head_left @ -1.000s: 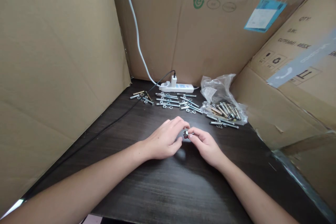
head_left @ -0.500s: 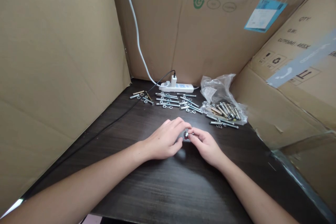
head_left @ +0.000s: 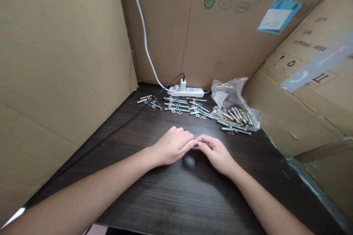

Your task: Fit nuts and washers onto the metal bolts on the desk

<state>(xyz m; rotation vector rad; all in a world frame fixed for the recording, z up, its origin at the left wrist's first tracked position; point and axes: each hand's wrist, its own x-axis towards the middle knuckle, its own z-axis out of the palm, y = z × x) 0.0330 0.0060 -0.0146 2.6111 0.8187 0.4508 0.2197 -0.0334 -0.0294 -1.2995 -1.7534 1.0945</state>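
Observation:
Over the middle of the dark table, my two hands meet at a small metal bolt (head_left: 196, 144). My right hand (head_left: 217, 155) holds the bolt between thumb and fingertips. Thumb and fingers of my left hand (head_left: 174, 146) are closed on the nut end, touching the fingertips of the right. Most of the bolt is hidden by the fingers. Beyond my hands lie taken-apart anchor bolts (head_left: 176, 105) with sleeves, nuts and washers, in rows. A clear plastic bag (head_left: 228, 91) holds several more anchor bolts (head_left: 237, 115), brassy and silver.
A white power strip (head_left: 190, 91) with a plugged-in charger stands at the back. Its black cable (head_left: 118, 129) crosses the table on the left. Large cardboard boxes (head_left: 176, 25) wall in the left, back and right sides. More loose parts (head_left: 149, 101) lie at the back left.
My left hand has closed from a loose, spread curl onto the end of the bolt, covering the nut that showed before. My right hand has stayed in place with its grip.

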